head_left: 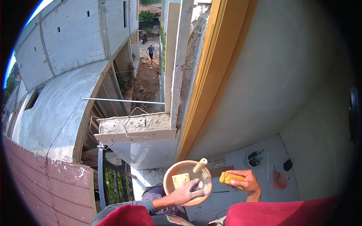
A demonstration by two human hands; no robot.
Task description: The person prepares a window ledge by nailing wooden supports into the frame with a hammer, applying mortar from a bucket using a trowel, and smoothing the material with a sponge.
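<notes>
My right hand (247, 182) grips a yellow sponge (227, 178), its fingers wrapped round the near end, held to the right of a bowl. The round orange-brown bowl (168, 172) sits in front of me. My left hand (186, 193) reaches over its near rim, fingers curled inside; what they hold, if anything, is hidden. Beside those fingers lies a pale yellow square piece (180, 178). A tool with a light wooden handle (200, 165) leans in the bowl, its handle over the far rim. Its lower end is not plain to see.
Ahead stands an ochre door or window frame (205, 75) beside a plastered wall (260, 83). A concrete ledge with bent wires (135, 126) juts out left, above a dark railing (113, 173). A tool pot (254, 159) and an orange container (279, 181) stand on the tiles. A person (151, 51) is far below.
</notes>
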